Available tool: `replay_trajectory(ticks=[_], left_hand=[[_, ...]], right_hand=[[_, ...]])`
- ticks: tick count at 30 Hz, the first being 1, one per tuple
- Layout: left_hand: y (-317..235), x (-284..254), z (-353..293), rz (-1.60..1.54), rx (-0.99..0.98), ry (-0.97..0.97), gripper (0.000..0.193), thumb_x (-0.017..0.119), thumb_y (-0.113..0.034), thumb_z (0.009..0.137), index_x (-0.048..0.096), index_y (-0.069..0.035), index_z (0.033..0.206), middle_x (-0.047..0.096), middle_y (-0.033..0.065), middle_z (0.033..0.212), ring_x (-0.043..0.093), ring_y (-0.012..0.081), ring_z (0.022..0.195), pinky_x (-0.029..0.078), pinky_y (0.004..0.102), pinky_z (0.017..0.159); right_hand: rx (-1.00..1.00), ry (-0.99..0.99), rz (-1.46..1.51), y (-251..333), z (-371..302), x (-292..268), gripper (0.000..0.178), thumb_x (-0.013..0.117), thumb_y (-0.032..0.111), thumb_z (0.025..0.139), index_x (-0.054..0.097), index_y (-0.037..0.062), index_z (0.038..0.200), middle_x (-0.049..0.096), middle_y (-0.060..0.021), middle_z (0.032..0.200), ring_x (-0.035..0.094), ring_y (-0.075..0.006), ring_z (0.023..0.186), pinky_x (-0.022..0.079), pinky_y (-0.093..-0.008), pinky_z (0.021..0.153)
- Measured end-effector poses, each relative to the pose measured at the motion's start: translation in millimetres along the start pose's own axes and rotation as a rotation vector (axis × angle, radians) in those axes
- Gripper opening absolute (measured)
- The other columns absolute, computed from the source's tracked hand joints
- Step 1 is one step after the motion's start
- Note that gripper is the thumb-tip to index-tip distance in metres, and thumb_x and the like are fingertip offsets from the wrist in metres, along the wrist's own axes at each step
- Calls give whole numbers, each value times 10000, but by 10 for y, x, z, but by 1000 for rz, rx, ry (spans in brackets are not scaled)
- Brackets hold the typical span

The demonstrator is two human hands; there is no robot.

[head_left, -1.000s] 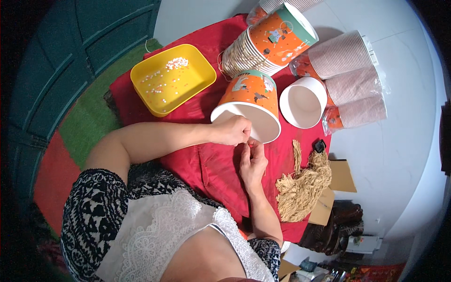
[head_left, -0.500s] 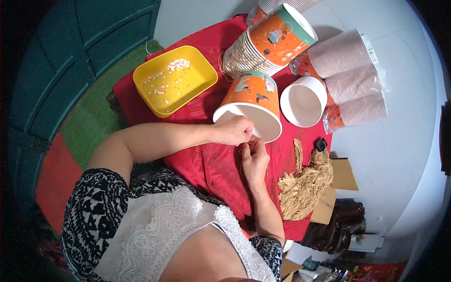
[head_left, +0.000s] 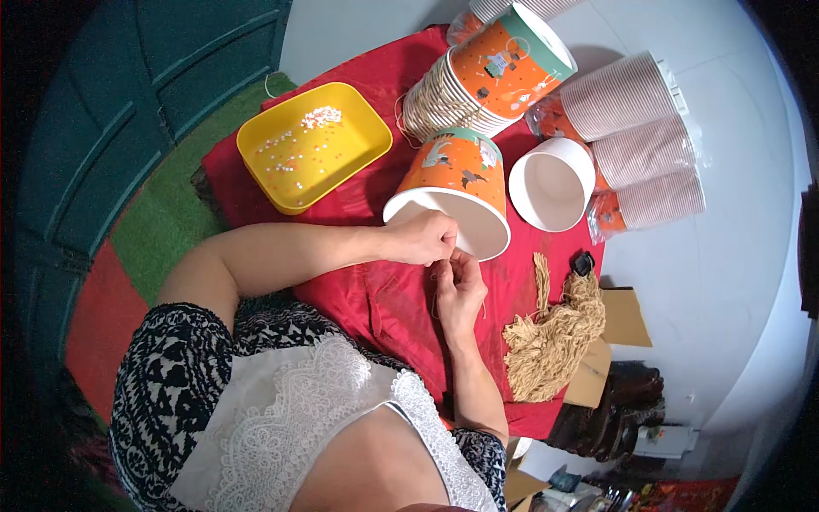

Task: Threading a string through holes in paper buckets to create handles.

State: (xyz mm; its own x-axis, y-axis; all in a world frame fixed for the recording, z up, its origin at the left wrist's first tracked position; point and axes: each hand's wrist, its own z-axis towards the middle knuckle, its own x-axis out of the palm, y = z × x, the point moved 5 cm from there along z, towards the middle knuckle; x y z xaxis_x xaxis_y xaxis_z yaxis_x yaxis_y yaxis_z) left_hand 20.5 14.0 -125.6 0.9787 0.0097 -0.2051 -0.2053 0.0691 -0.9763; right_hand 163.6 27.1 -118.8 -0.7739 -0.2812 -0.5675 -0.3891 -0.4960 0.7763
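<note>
A thin strand (head_left: 485, 305) appears pinched between the two hands, just in front of the orange bucket's lower rim, over the near middle of the red-covered tabletop (head_left: 394, 300); its end is too small to make out. The left hand (head_left: 424, 237) is curled with its fingertips drawn together, seemingly on the strand, and the right hand (head_left: 461, 290) meets it from below, thumb and forefinger closed on the same strand, with loose lengths trailing either side of its wrist. For work this fine, I would grip close to the strand's tip, let one hand hold steady while only the other moves, keep the loose lengths out from under the fingers, and draw any slack through evenly rather than with a tug. Right behind them the orange bucket (head_left: 465, 177) tips its white mouth toward the person; the left hand overlaps that mouth, though I cannot tell whether it leans on the rim, and pressing there could shift the bucket. Just beside it, toward the right edge, a white-mouthed bucket (head_left: 550, 189) stands open. The twine bundle (head_left: 546, 357) lies along the right edge nearer the person, well apart from the hands. Toward the far edge leans a nested bucket stack (head_left: 512, 68), and by the left edge sits a yellow tray (head_left: 365, 128) with scattered little beads (head_left: 322, 117).
</note>
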Motion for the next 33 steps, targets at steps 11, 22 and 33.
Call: replay_trajectory(ticks=[11, 22, 33], left_hand=[[33, 11, 1, -72, -10, -3, 70, 588, -25, 853, 611, 14, 800, 620, 63, 648, 585, 118, 532, 450, 288, 469], [14, 2, 8, -98, 15, 6, 99, 563, -40, 858, 585, 4, 772, 582, 51, 583, 558, 115, 497, 424, 283, 439], [38, 17, 21, -61, 52, -17, 95, 575, -34, 853, 591, 7, 769, 596, 49, 616, 567, 106, 519, 438, 289, 452]], right_hand=[[-29, -22, -85, 31, 0, -18, 113, 647, 49, 911, 608, -27, 985, 703, -201, 831, 718, -230, 763, 555, -349, 666], [30, -30, 3, -93, -15, -5, 143, 635, 16, 910, 614, -37, 1041, 713, -187, 857, 715, -219, 778, 556, -339, 691], [-19, -38, -23, -33, 13, -6, 100, 636, 3, 901, 607, -36, 989, 706, -167, 832, 692, -177, 763, 547, -321, 688]])
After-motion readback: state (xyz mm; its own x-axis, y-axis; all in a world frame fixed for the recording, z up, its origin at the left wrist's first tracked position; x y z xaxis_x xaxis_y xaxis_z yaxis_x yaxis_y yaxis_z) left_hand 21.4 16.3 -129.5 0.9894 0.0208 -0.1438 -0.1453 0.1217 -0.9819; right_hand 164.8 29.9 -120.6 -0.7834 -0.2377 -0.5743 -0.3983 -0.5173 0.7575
